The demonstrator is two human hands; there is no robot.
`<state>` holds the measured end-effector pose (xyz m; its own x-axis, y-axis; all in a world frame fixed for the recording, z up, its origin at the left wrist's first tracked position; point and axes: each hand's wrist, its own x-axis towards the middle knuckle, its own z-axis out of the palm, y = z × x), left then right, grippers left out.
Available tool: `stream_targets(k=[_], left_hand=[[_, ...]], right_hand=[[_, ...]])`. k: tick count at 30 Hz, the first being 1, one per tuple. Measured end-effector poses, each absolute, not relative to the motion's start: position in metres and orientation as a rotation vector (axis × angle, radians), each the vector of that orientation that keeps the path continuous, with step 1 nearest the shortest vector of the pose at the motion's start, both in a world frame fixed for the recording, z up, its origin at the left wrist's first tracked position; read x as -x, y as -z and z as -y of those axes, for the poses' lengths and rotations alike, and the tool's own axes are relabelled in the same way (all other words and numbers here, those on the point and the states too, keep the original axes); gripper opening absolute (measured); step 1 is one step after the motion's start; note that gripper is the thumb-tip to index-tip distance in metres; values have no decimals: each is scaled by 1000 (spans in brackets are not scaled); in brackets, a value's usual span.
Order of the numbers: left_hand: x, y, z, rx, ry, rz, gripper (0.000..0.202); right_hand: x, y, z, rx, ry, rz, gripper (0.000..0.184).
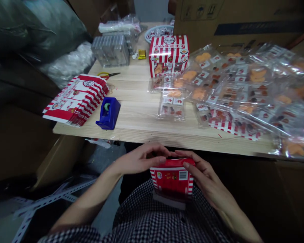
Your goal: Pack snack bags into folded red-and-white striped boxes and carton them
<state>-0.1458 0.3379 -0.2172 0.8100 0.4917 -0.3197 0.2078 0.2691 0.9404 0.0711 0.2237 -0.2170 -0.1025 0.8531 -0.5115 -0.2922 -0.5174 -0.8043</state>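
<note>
Close to my body, below the table's front edge, I have a red and white striped cardboard box [173,182] with a barcode on the side facing me. My left hand [153,157] is closed over its upper left edge, thumb along the top. On the right edge rests my right hand [197,167], its thumb against the near side and fingers behind the top. Both hands grip the box; its far side is hidden. Up on the table, nearest to my left hand, stands a blue tape dispenser [112,113] with a roll of tape.
On the wooden table [136,118], flat striped cartons [77,98] lie stacked left, near yellow-handled scissors [107,74]. A finished-looking striped box [169,55] stands at the back. Clear packets [243,87] with toy food heap up on the right. Clear plastic cases [110,50] stand back left.
</note>
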Motion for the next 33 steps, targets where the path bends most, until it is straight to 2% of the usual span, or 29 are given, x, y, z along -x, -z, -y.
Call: stream_targets(k=[4, 10, 17, 23, 28, 33], left_hand=[[126, 229, -359, -1242, -13, -575, 25], [110, 246, -354, -815, 166, -507, 18], [113, 257, -337, -458, 97, -664, 12], [112, 255, -332, -271, 22, -536, 15], [117, 253, -338, -387, 126, -566, 15], [127, 257, -331, -456, 64, -610, 17]], right_hand=[[-67, 218, -219, 1332, -1693, 698, 36], [-64, 217, -213, 1413, -1614, 739, 47], [-68, 216, -218, 1393, -1649, 741, 49], [-65, 216, -220, 1427, -1618, 815, 47], [-61, 212, -216, 1441, -1622, 845, 47], [-58, 211, -212, 1452, -1627, 835, 46]])
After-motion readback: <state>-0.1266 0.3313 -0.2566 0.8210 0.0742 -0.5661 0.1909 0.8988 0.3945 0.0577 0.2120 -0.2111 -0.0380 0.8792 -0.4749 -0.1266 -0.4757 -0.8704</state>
